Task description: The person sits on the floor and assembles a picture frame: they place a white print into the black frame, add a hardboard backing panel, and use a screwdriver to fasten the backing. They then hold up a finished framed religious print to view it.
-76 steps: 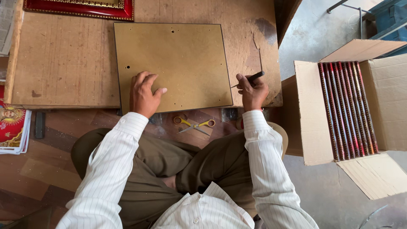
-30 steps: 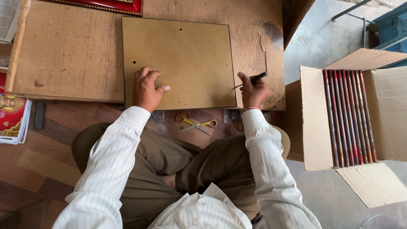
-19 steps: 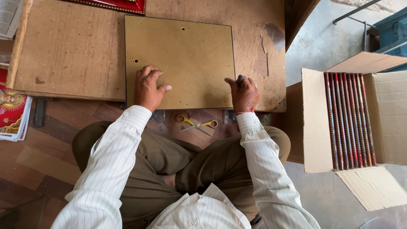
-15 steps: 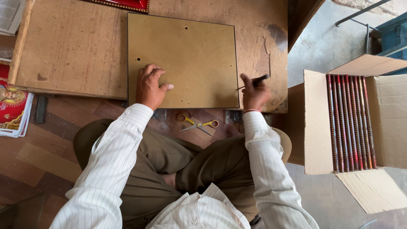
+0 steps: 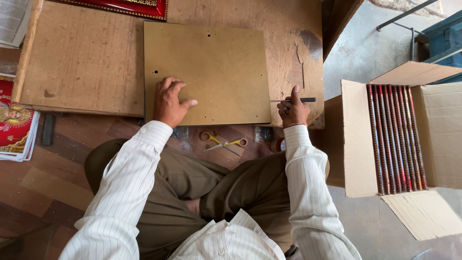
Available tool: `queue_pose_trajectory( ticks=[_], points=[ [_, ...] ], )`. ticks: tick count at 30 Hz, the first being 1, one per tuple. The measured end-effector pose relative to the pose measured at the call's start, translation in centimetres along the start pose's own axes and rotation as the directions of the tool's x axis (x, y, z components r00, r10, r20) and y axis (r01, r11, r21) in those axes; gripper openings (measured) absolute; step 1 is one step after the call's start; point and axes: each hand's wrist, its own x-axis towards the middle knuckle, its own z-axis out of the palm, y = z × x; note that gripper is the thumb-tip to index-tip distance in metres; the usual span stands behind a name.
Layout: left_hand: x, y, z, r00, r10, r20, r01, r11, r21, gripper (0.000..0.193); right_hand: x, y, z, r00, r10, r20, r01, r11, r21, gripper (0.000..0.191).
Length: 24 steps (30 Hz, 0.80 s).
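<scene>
A brown hardboard panel (image 5: 216,67) with a few small holes lies flat on a low wooden table (image 5: 82,62). My left hand (image 5: 171,100) rests palm down on the panel's near left part, fingers spread. My right hand (image 5: 292,108) is just off the panel's right edge, closed around a thin dark tool (image 5: 296,100) whose metal tip points left and touches that edge.
Yellow-handled scissors (image 5: 224,143) lie on the floor under the table, in front of my crossed legs. An open cardboard box (image 5: 358,144) of red framed pieces (image 5: 395,135) stands at the right. A red gilt frame (image 5: 120,7) lies at the table's far edge; printed pictures (image 5: 14,125) are stacked at left.
My right hand has shifted a little right, off the panel's corner, and turned the tool level against the panel's right edge. My left hand stays pressed on the panel.
</scene>
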Motion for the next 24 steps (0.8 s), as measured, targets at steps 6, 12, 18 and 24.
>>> queue_pose_trajectory(
  ticks=[6,12,18,24],
  points=[
    [0.2,4.5,-2.8,0.989,0.05,0.138,-0.068,0.99,0.126,0.1,-2.5,-3.7,0.7,0.985,-0.129,0.115,0.113,0.985,0.131,0.052],
    [-0.9,10.1,-4.5,0.916,-0.059,0.397,-0.077,0.945,0.319,0.13,-7.9,-9.4,2.9,0.918,-0.321,0.234,0.277,0.939,0.204,0.051],
    [-2.1,9.8,-4.6,0.974,0.096,0.205,-0.128,0.981,0.147,0.107,-12.9,-13.3,6.2,0.858,-0.429,0.282,0.408,0.903,0.133,0.047],
    [-3.3,8.7,-3.9,0.988,0.14,0.072,-0.146,0.986,0.086,0.096,-10.5,-12.4,6.8,0.764,-0.564,0.312,0.487,0.822,0.294,0.039]
  ],
)
